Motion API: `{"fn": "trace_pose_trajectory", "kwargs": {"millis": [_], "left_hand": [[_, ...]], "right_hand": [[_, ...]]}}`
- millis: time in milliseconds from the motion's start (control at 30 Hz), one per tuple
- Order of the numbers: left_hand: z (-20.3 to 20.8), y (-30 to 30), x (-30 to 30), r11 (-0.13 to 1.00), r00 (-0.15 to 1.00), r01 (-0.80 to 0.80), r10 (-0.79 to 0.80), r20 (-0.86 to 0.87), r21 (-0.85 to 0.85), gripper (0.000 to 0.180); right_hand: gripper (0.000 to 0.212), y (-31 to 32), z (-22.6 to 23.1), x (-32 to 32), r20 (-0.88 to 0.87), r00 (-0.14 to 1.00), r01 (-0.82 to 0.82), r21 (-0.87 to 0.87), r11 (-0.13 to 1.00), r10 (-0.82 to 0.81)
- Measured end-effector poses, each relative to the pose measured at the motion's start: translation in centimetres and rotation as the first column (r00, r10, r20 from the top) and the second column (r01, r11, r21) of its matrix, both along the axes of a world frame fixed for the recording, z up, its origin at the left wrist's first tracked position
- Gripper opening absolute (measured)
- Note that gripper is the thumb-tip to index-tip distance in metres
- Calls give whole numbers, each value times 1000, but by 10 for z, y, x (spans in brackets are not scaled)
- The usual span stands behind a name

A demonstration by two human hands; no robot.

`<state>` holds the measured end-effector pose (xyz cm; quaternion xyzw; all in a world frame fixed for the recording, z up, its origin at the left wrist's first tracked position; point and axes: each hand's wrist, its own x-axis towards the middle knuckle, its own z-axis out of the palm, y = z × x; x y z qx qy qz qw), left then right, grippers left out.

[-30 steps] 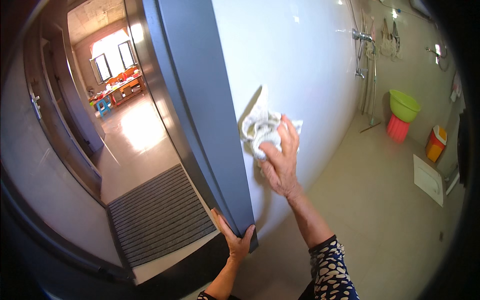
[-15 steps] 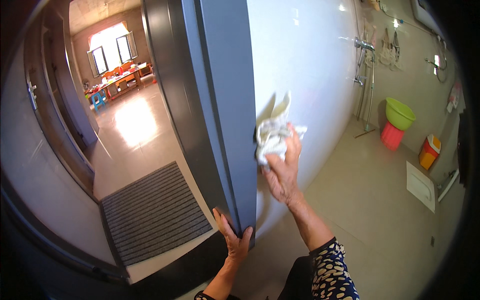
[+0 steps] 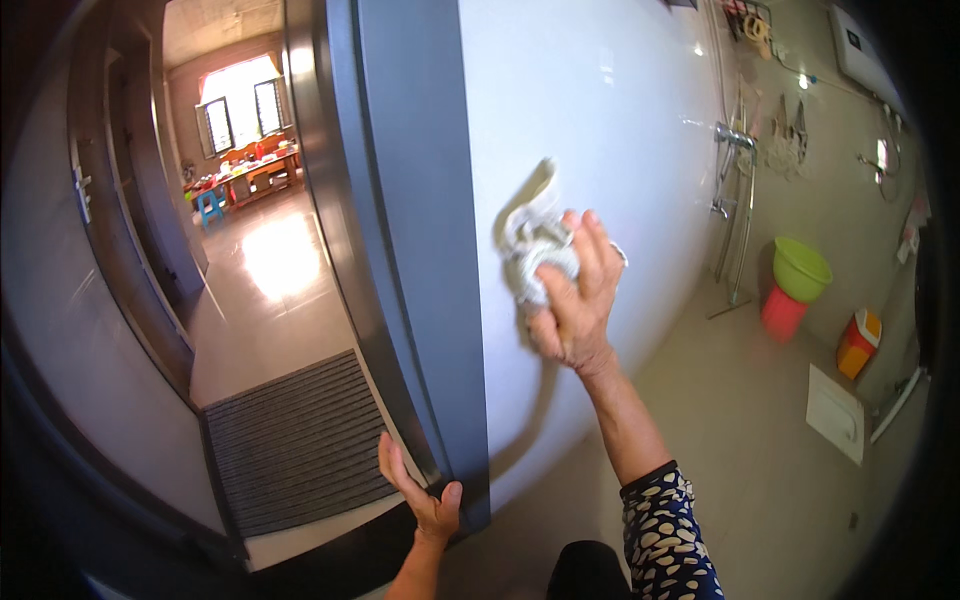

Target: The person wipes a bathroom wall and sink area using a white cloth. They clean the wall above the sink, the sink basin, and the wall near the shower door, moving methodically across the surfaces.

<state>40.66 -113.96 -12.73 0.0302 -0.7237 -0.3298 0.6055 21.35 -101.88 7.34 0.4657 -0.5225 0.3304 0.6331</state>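
Observation:
A crumpled whitish cloth (image 3: 540,245) is bunched in my right hand (image 3: 582,300), which presses it against the glossy white wall (image 3: 570,110). One end of the cloth sticks up past my fingers. My left hand (image 3: 428,500) is low at the dark grey door frame (image 3: 425,240), fingers and thumb spread around its lower edge. Whether the left palm touches the frame is hard to see.
Left of the frame, a striped grey mat (image 3: 300,440) lies on the doorway floor. Over on the right are a green basin (image 3: 802,268) on a red stool (image 3: 783,313), an orange-red bin (image 3: 858,345) and a squat toilet (image 3: 835,412). A tap (image 3: 735,135) juts from the wall.
My right hand has moved the cloth up and away from the door frame, farther onto the white wall. My left hand has loosened, its fingers now more spread. The view has shifted slightly right.

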Motion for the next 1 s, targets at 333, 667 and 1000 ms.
{"fn": "trace_pose_trajectory", "kwargs": {"millis": [333, 667, 1000], "left_hand": [[139, 20, -28, 995, 997, -79, 79, -4, -61, 108], [140, 27, -41, 916, 920, -392, 392, -23, -81, 109], [134, 28, -45, 920, 921, -390, 390, 22, 46, 107]], "right_hand": [[34, -4, 31, 8, 53, 990, -129, -35, 991, 131], [38, -19, 170, 18, -82, 988, -141, -142, 980, 130], [32, -13, 142, 26, -110, 954, -279, 15, 960, 279]]}}
